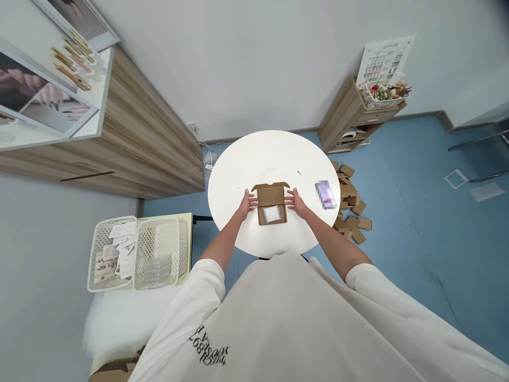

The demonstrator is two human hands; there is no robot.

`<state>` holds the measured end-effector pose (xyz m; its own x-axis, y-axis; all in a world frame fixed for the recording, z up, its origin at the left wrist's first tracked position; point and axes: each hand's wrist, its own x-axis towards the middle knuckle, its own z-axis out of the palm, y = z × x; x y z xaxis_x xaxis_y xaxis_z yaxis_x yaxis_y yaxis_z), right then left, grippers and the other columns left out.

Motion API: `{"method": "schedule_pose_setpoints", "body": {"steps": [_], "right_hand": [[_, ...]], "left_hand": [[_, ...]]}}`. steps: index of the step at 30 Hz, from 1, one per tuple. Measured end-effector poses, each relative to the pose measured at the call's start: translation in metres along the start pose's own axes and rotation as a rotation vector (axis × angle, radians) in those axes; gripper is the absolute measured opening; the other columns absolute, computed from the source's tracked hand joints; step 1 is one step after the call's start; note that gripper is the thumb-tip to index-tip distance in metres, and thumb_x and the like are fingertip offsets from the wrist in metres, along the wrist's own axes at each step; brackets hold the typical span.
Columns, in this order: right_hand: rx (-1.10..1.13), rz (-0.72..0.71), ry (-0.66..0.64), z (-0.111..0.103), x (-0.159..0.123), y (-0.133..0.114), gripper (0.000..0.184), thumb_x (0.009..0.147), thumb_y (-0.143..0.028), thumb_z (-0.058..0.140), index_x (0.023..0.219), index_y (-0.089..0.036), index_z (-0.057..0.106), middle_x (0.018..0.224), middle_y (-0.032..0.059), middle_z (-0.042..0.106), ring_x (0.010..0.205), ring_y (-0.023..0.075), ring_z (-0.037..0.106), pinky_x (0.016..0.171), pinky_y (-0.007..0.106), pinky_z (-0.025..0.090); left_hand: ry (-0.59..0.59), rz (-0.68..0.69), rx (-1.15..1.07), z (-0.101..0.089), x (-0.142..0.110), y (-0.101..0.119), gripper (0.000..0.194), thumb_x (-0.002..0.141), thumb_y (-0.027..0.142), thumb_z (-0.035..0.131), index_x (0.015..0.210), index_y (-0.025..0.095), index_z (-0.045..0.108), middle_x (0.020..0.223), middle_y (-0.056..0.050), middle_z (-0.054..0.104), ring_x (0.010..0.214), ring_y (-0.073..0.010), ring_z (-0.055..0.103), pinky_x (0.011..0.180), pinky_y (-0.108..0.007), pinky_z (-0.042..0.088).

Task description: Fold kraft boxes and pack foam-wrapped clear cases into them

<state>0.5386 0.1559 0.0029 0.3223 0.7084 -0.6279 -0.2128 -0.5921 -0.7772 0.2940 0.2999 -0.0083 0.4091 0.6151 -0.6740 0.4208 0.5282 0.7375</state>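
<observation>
A small brown cardboard box (271,196) with its lid raised rests on the round white table (270,154). Inside it lies a white wrapped packet (272,214). My left hand (247,203) is at the box's left side, fingers spread and reaching toward the edge near the lid fold. On the opposite side my right hand (295,202) has its fingers stretched out against or close beside the box. Whether the fingertips press on the cardboard is too small to tell. Neither hand is closed around anything.
A blurred purple item (325,194) lies on the table's right. Several cardboard boxes (352,212) are piled on the floor beyond. To the left, white baskets (157,254) hold papers and clear plastic pieces. A wooden cabinet (151,122) and a small shelf unit (345,114) line the wall.
</observation>
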Motion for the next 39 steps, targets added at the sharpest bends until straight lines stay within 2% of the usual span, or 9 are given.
{"method": "schedule_pose_setpoints", "body": {"steps": [4, 7, 12, 15, 19, 23, 28, 34, 39], "right_hand": [[-0.063, 0.004, -0.087, -0.002, -0.006, -0.009, 0.079, 0.096, -0.077, 0.013, 0.150, -0.030, 0.047, 0.133, 0.0076, 0.063, 0.102, 0.0201, 0.066, 0.084, 0.031, 0.056], [-0.011, 0.023, -0.122, -0.002, -0.009, -0.014, 0.078, 0.095, -0.079, 0.017, 0.146, -0.032, 0.053, 0.136, 0.0064, 0.061, 0.108, 0.0206, 0.064, 0.088, 0.031, 0.055], [0.062, 0.031, -0.130, -0.006, -0.017, -0.013, 0.070, 0.096, -0.076, 0.030, 0.139, -0.029, 0.057, 0.139, 0.0083, 0.060, 0.117, 0.0239, 0.062, 0.093, 0.033, 0.055], [-0.037, -0.032, -0.138, -0.005, -0.026, -0.001, 0.062, 0.097, -0.072, 0.037, 0.132, -0.027, 0.062, 0.140, 0.0076, 0.060, 0.119, 0.0239, 0.061, 0.097, 0.035, 0.053], [-0.349, -0.193, -0.076, 0.002, -0.041, 0.030, 0.046, 0.095, -0.057, 0.054, 0.129, -0.028, 0.063, 0.138, 0.0066, 0.060, 0.122, 0.0235, 0.057, 0.104, 0.039, 0.048], [-0.619, -0.338, -0.006, 0.010, -0.053, 0.065, 0.046, 0.093, -0.044, 0.058, 0.135, -0.026, 0.059, 0.148, 0.0094, 0.050, 0.133, 0.0242, 0.050, 0.111, 0.041, 0.042], [-0.912, -0.328, 0.033, 0.014, -0.057, 0.086, 0.047, 0.094, -0.037, 0.058, 0.139, -0.024, 0.058, 0.157, 0.0114, 0.042, 0.143, 0.0302, 0.039, 0.115, 0.048, 0.035], [-0.973, -0.320, 0.024, 0.016, -0.056, 0.083, 0.045, 0.093, -0.037, 0.056, 0.137, -0.027, 0.058, 0.146, 0.0079, 0.056, 0.139, 0.0300, 0.045, 0.114, 0.050, 0.033], [-0.905, -0.354, 0.058, 0.015, -0.062, 0.066, 0.051, 0.090, -0.038, 0.056, 0.141, -0.028, 0.054, 0.142, 0.0069, 0.059, 0.134, 0.0292, 0.049, 0.114, 0.050, 0.032]], "left_hand": [[-0.094, 0.043, 0.007, -0.005, -0.005, 0.005, 0.090, 0.088, 0.088, 0.014, 0.140, 0.026, 0.054, 0.135, -0.013, 0.064, 0.113, -0.0267, 0.067, 0.085, -0.036, 0.052], [-0.148, 0.052, -0.042, -0.006, -0.008, 0.008, 0.084, 0.089, 0.087, 0.024, 0.136, 0.026, 0.058, 0.140, -0.012, 0.061, 0.121, -0.0277, 0.062, 0.091, -0.036, 0.051], [-0.145, 0.101, -0.062, -0.006, -0.018, 0.000, 0.070, 0.091, 0.081, 0.037, 0.123, 0.024, 0.063, 0.142, -0.011, 0.059, 0.124, -0.0274, 0.061, 0.094, -0.036, 0.052], [-0.123, 0.160, 0.070, -0.004, -0.028, -0.017, 0.055, 0.091, 0.072, 0.051, 0.114, 0.023, 0.065, 0.137, -0.009, 0.061, 0.121, -0.0264, 0.061, 0.095, -0.035, 0.053], [-0.010, 0.284, 0.313, 0.007, -0.043, -0.052, 0.043, 0.085, 0.047, 0.070, 0.120, 0.023, 0.062, 0.133, -0.011, 0.061, 0.120, -0.0269, 0.061, 0.096, -0.039, 0.053], [0.094, 0.497, 0.598, 0.020, -0.056, -0.087, 0.041, 0.089, 0.033, 0.063, 0.128, 0.024, 0.059, 0.137, -0.011, 0.056, 0.128, -0.0275, 0.054, 0.107, -0.044, 0.046], [0.097, 0.477, 0.855, 0.029, -0.064, -0.113, 0.051, 0.092, 0.028, 0.054, 0.143, 0.023, 0.050, 0.146, -0.014, 0.051, 0.139, -0.0323, 0.044, 0.114, -0.052, 0.037], [0.073, 0.454, 0.904, 0.033, -0.070, -0.105, 0.062, 0.088, 0.023, 0.055, 0.148, 0.024, 0.044, 0.149, -0.012, 0.051, 0.147, -0.0326, 0.035, 0.119, -0.054, 0.024], [0.110, 0.486, 0.820, 0.033, -0.078, -0.089, 0.074, 0.083, 0.026, 0.060, 0.153, 0.027, 0.035, 0.138, -0.011, 0.058, 0.142, -0.0312, 0.042, 0.119, -0.053, 0.023]]}}
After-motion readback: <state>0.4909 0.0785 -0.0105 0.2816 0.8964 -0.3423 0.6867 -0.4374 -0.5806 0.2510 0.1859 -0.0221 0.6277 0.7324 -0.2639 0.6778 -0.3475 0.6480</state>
